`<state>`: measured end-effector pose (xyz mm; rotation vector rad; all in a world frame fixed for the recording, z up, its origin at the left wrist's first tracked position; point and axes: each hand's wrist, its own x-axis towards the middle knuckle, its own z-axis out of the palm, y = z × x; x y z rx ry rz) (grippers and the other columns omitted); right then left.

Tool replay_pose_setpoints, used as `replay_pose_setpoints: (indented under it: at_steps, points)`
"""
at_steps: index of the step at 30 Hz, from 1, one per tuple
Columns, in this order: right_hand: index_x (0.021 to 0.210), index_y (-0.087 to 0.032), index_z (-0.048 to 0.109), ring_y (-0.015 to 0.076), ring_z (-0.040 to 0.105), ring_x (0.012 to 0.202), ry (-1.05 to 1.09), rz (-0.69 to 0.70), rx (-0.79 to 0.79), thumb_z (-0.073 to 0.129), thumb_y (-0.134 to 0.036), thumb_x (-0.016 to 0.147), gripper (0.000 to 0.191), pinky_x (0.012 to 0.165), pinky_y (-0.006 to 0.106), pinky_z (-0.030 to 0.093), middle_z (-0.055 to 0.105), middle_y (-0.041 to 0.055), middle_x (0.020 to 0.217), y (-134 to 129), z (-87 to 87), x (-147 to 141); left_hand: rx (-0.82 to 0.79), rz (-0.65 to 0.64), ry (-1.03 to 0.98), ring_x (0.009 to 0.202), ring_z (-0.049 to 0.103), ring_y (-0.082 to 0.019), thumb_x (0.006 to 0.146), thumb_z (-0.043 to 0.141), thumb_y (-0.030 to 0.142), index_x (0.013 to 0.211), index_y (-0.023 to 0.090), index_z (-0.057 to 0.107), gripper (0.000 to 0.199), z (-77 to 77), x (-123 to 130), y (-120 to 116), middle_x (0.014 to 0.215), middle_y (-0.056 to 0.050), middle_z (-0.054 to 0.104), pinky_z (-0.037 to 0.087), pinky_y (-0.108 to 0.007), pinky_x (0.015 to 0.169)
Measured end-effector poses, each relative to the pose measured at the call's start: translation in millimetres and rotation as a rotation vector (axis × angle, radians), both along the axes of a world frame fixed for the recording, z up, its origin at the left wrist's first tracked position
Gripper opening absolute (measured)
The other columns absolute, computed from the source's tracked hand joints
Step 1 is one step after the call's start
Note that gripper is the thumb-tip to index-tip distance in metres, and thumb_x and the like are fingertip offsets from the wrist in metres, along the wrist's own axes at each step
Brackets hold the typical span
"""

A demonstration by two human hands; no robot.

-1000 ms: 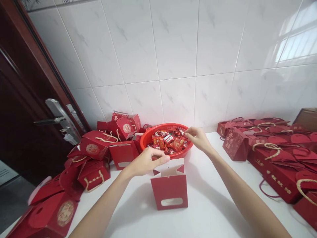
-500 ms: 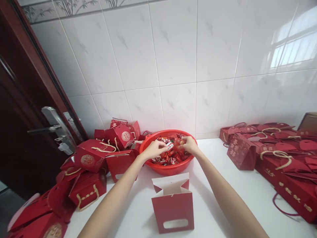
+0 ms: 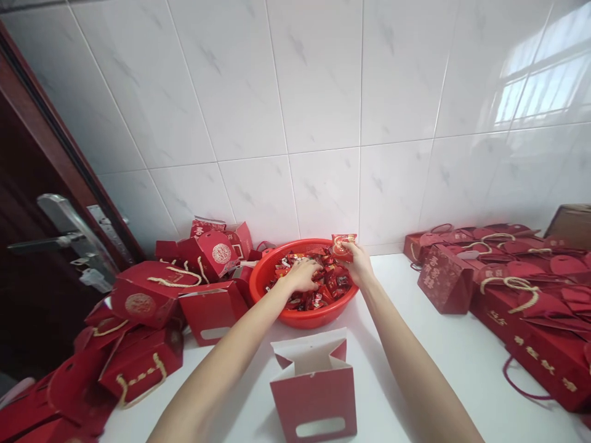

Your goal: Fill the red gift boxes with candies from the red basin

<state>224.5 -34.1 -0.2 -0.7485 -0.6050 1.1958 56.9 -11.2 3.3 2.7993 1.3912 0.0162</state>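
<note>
A red plastic basin (image 3: 308, 318) with a perforated inner wall holds a heap of wrapped candies (image 3: 318, 300), mostly red. My right hand (image 3: 357, 261) pinches a red packet with gold print (image 3: 344, 245) at the basin's right rim, raised above the candies. Inside the basin, my left hand (image 3: 302, 275) lies over the heap with its fingers apart, touching the wrappers; what lies under the palm is hidden. Nearest me stands a red paper box (image 3: 314, 394) with its top open, a pale interior and an oval cut-out in its front.
On the left, red gift boxes (image 3: 148, 292) with rope handles are piled by a door with a metal handle (image 3: 69, 237). More red boxes (image 3: 521, 295) lie in rows on the right of the white table (image 3: 392, 394). A tiled wall (image 3: 323, 123) rises behind.
My right hand has come up with the red packet. The left hand no longer shows the white-wrapped candy and now rests lower on the heap. The view has shifted slightly right.
</note>
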Motion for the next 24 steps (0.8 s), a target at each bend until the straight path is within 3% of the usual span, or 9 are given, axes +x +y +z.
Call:
replay_pose_setpoints:
  at_steps: [5,8,11,13,16,21,24]
  points:
    - [0.071,-0.020,0.059,0.0132,0.062,0.059,0.062,-0.012,-0.021,0.069,-0.021,0.067,0.010,0.053,0.022,0.051,0.065,-0.0043,0.061,2,-0.4,0,0.016,-0.114,0.052,0.132,0.048,-0.035,0.075,0.066,0.019,0.144,0.030,0.048,0.072,-0.8,4,-9,0.140,-0.012,0.053,0.036,-0.054,0.110]
    - [0.071,-0.021,0.059,0.0132,0.062,0.060,0.057,-0.008,-0.008,0.071,-0.022,0.067,0.013,0.054,0.023,0.051,0.065,-0.0044,0.062,1,-0.4,0,0.006,-0.220,0.025,0.124,0.055,-0.032,0.078,0.065,0.017,0.134,0.028,0.058,0.058,-1.5,8,-12,0.136,-0.012,0.055,0.044,-0.044,0.103]
    - [0.072,-0.021,0.057,0.0138,0.063,0.061,0.045,0.000,-0.003,0.072,-0.024,0.066,0.016,0.055,0.024,0.052,0.065,-0.0044,0.063,0,0.4,0,0.009,-0.211,-0.046,0.104,0.064,-0.029,0.078,0.065,0.016,0.114,0.022,0.069,0.037,-0.3,9,-12,0.116,-0.011,0.065,0.050,-0.036,0.089]
    - [0.073,-0.022,0.057,0.0148,0.064,0.063,0.033,0.008,-0.009,0.070,-0.025,0.067,0.015,0.057,0.025,0.052,0.065,-0.0035,0.064,0,0.6,1,0.015,-0.183,-0.134,0.092,0.066,-0.027,0.079,0.063,0.016,0.100,0.020,0.071,0.023,1.0,6,-9,0.102,-0.009,0.067,0.051,-0.035,0.081]
    - [0.074,-0.023,0.056,0.0180,0.066,0.070,-0.036,0.003,-0.009,0.067,-0.028,0.069,0.013,0.061,0.027,0.054,0.066,-0.0013,0.067,1,-0.1,2,0.056,-0.171,-0.330,0.089,0.066,-0.025,0.078,0.061,0.013,0.088,0.020,0.070,0.015,2.3,-2,-4,0.094,-0.007,0.067,0.051,-0.033,0.081]
    - [0.079,-0.023,0.055,0.0204,0.069,0.081,-0.103,-0.018,-0.022,0.066,-0.029,0.071,0.015,0.065,0.029,0.057,0.069,0.0007,0.074,1,-0.5,0,0.312,-0.181,-0.775,0.101,0.064,-0.021,0.075,0.051,0.001,0.079,0.020,0.065,0.023,3.6,-8,2,0.104,-0.006,0.064,0.050,-0.034,0.093]
    - [0.085,-0.023,0.059,0.0202,0.069,0.079,-0.186,0.095,-0.015,0.071,-0.032,0.071,0.020,0.062,0.029,0.057,0.071,0.0014,0.080,-7,3.3,-2,0.436,-0.179,-0.894,0.109,0.062,-0.021,0.074,0.050,-0.001,0.076,0.020,0.063,0.024,4.1,-7,1,0.110,-0.006,0.063,0.049,-0.035,0.098]
